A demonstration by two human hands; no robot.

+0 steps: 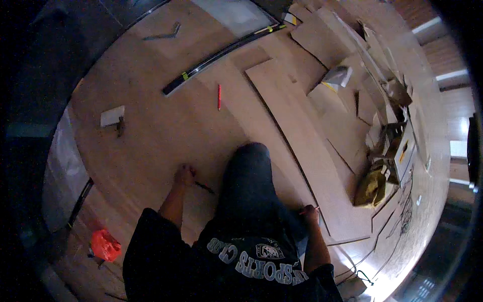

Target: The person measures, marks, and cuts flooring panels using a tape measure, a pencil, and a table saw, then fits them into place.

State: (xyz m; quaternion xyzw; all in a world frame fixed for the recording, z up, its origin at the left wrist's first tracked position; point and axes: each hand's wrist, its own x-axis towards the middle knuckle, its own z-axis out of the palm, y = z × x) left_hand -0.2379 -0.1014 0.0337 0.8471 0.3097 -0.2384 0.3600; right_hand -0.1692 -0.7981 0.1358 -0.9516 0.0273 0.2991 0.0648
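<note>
1. Nearest the camera, the person kneels on the wooden floor [151, 136], one dark-trousered knee [251, 171] pushed forward between the two forearms.
2. The left hand [184, 175] is pressed to the floor, fingers curled closed. A thin dark tool [204, 186] lies just beside it. I cannot tell whether the fingers grip its end or merely touch it.
3. That dark tool lies flat, its long axis running diagonally from the hand toward the lower right, and its free tip points at the knee.
4. The right hand [311, 213] is closed around a slim reddish pencil-like stick [305, 211] at the near edge of a long pale plank [302, 151]. The stick lies nearly level and points to the person's left.
5. The plank's long axis runs from upper left, far off, down to lower right beside the right hand.
6. Risk, as a judgement: the light is dim, so a mark could land off line; leaning weight on the left hand could roll the tool away; the knee could nudge the loose plank askew.
7. Farther out lie a red pencil [219, 96], a small white block [111, 116] and a long black strip [221, 53].
8. Farthest right, stacked board offcuts [352, 116] and a yellowish bag [372, 187] crowd the floor. An orange-red bag [105, 245] sits near left.
</note>
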